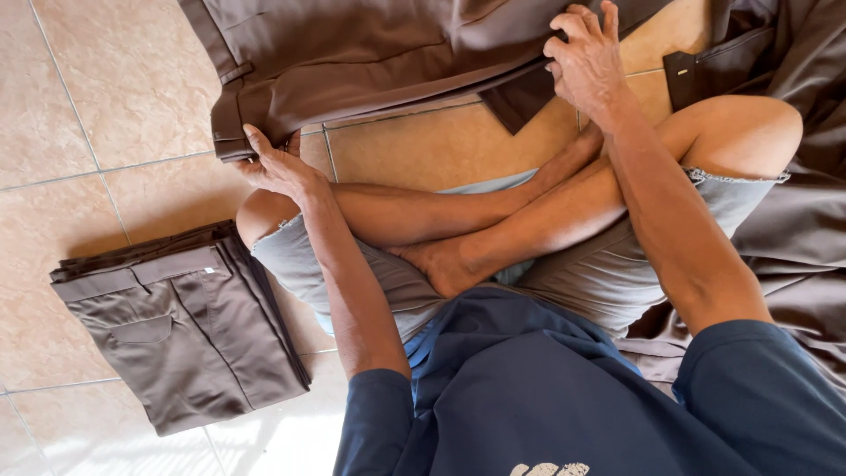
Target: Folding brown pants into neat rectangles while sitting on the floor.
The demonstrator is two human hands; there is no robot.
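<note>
A pair of brown trousers (370,53) lies spread on the tiled floor in front of my crossed legs. My left hand (278,163) pinches the waistband corner at the trousers' left end. My right hand (586,62) grips the fabric edge at the upper right, fingers curled around it. I sit cross-legged in grey denim shorts and a dark blue shirt.
A folded stack of brown trousers (181,330) rests on the floor to my left. A heap of unfolded brown garments (793,220) lies at my right side, reaching the top right corner. Beige floor tiles (97,97) surround everything.
</note>
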